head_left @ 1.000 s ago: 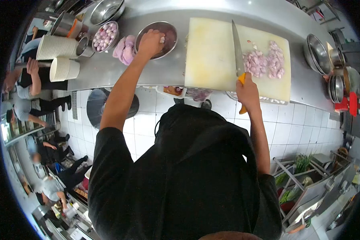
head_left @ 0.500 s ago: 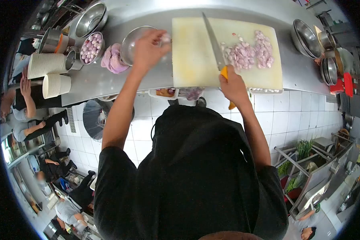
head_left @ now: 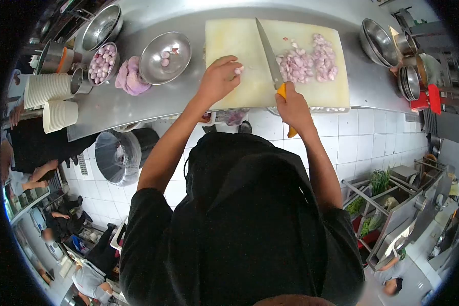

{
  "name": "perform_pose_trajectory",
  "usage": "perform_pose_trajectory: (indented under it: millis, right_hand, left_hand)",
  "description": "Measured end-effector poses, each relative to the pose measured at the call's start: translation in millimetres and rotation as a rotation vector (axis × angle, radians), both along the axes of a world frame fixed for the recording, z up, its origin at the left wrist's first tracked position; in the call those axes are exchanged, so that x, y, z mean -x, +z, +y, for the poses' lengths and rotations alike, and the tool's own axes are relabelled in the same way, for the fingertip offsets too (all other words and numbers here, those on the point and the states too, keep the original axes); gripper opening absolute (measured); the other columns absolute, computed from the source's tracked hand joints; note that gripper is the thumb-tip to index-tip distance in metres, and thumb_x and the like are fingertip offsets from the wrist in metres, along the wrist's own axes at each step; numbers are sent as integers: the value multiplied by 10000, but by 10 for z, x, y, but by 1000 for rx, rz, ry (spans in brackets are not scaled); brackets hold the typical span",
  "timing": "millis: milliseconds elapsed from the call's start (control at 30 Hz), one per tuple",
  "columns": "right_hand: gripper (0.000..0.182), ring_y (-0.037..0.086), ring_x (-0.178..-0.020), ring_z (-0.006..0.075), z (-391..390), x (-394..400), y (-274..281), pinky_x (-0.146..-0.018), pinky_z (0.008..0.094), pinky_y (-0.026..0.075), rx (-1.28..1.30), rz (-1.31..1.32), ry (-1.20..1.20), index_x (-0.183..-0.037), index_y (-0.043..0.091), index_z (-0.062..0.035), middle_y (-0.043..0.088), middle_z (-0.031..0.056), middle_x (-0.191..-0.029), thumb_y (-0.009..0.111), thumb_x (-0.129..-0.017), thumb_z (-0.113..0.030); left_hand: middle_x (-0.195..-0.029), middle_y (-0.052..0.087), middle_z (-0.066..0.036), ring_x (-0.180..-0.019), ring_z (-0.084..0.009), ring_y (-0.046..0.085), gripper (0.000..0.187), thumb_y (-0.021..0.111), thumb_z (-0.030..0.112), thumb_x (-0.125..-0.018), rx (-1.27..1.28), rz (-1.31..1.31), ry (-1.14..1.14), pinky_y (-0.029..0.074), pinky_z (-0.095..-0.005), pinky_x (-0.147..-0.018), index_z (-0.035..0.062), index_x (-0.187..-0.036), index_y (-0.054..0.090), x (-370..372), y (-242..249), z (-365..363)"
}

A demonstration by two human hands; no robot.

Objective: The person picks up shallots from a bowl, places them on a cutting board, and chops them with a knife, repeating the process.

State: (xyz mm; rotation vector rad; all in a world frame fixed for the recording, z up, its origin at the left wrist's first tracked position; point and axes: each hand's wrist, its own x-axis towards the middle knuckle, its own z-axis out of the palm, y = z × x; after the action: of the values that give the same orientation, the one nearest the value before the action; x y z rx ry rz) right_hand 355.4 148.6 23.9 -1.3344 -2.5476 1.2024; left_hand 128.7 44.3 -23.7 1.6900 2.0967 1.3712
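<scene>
My right hand (head_left: pixel 294 106) is closed around the yellow handle of a long kitchen knife (head_left: pixel 268 51). The blade lies low over the cutting board (head_left: pixel 229 43), its tip pointing away from me. Over the board's left side, my left hand (head_left: pixel 219 80) pinches a small peeled shallot (head_left: pixel 238 70) between its fingertips. Right of the blade are two piles of cut shallots, one nearer pile (head_left: pixel 297 66) and one farther pile (head_left: pixel 324 58). To the left stands a steel bowl (head_left: pixel 155 69) with a few shallots (head_left: pixel 165 59) in it.
A purple cloth (head_left: pixel 132 76) and a bowl of whole shallots (head_left: pixel 103 63) stand farther left, near stacked paper cups (head_left: pixel 48 89). Steel bowls (head_left: pixel 378 43) sit at the right. Below the counter is a lined bin (head_left: pixel 118 158). Other people are at the far left.
My left hand has moved right, from above the steel bowl to the cutting board, with the shallot in its fingers. My right hand still holds the knife; the view has shifted slightly.
</scene>
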Motion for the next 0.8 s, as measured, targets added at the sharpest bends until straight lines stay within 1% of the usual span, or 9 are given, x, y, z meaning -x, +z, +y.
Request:
perform_pose_trajectory:
  millis: [100, 200, 300, 367, 467, 567, 667, 767, 800]
  right_hand:
    - [283, 648, -824, 522, -126, 90, 68, -770, 586, 503, -59, 38, 71, -1127, 419, 3, 656, 329, -820, 546, -950, -178]
    - [283, 651, -817, 518, -203, 221, 103, -773, 588, 503, -78, 33, 133, -1121, 414, -1, 655, 325, -814, 550, -946, -176]
    - [275, 644, -803, 519, -224, 298, 164, -758, 581, 495, -66, -6, 160, -1103, 410, 1, 650, 321, -810, 549, -945, -177]
    - [259, 627, -784, 523, -230, 309, 177, -717, 569, 480, -82, -15, 178, -1084, 407, -1, 646, 308, -796, 538, -953, -181]
    - [244, 637, -754, 507, -258, 325, 424, -716, 568, 486, 6, -91, 186, -1072, 404, 14, 643, 306, -771, 513, -950, -167]
    - [238, 661, -683, 453, -265, 359, 454, -707, 547, 505, 27, -125, 195, -1063, 402, 28, 639, 293, -740, 496, -946, -157]
    - [294, 668, -858, 505, -280, 566, 247, -800, 573, 520, -46, -139, 193, -1107, 419, 53, 658, 346, -855, 537, -920, -141]
    - [282, 676, -849, 494, -174, 673, 25, -789, 568, 527, 15, -61, 167, -1102, 425, 55, 656, 350, -837, 527, -914, -128]
    - [280, 672, -855, 498, -159, 701, 155, -786, 573, 524, 61, -93, 162, -1101, 425, 55, 655, 351, -840, 526, -911, -123]
  left_hand:
    - [-1059, 695, -101, -926, -247, 695, 196, 745, 125, -842, 9, 0, 77, 556, -340, -824, 40, -1018, 749, -54, 21, -53]
    - [-1013, 697, -108, -833, -220, 701, 196, 760, 131, -848, 26, -109, 99, 562, -307, -755, 26, -1013, 749, -127, -51, -20]
    - [-993, 701, -108, -777, -209, 704, 175, 756, 127, -861, 40, -179, 144, 566, -301, -718, 14, -995, 746, -162, -54, 15]
    - [-992, 705, -108, -774, -212, 704, 171, 753, 121, -862, 38, -190, 158, 567, -301, -713, 8, -990, 744, -169, -41, 29]
    - [-987, 711, -111, -780, -211, 706, 167, 748, 113, -862, 50, -197, 161, 568, -301, -713, 2, -987, 742, -175, -12, 15]
    - [-980, 716, -111, -783, -208, 707, 163, 744, 102, -860, 45, -218, 121, 570, -298, -716, -1, -987, 742, -147, -38, 24]
    - [-971, 719, -105, -782, -204, 708, 161, 740, 92, -857, 21, -255, 107, 571, -293, -718, 1, -990, 744, -129, -69, 28]
    - [-970, 720, -98, -778, -196, 707, 160, 742, 90, -854, 10, -275, 112, 571, -284, -719, 5, -989, 749, -152, -60, 27]
    - [-972, 721, -96, -776, -194, 706, 159, 744, 90, -853, 6, -277, 117, 571, -281, -720, 6, -988, 750, -135, -54, 27]
